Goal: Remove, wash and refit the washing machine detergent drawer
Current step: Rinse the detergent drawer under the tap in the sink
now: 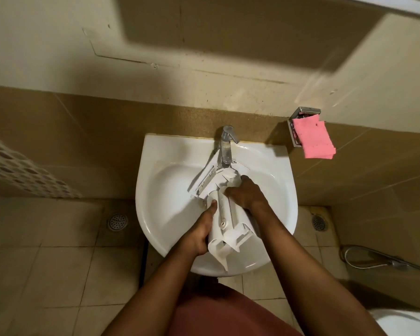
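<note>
room: we stand in a tiled bathroom, beige wall above, brown tile band behind a white sink [155, 190].
sink: we see the white detergent drawer [226, 214] lying lengthwise in its basin, far end under the chrome tap [226, 146], near end over the front rim.
left hand [199, 234]: we see it wrapped around the drawer's left side near the front, thumb pressed on top.
right hand [246, 192]: we see it laid over the drawer's right side further back, fingers curled onto the plastic, gripping.
soap holder [298, 117]: fixed to the wall right of the sink, with a pink sponge [313, 139] in it.
floor: we see a round drain [117, 221] left of the sink.
</note>
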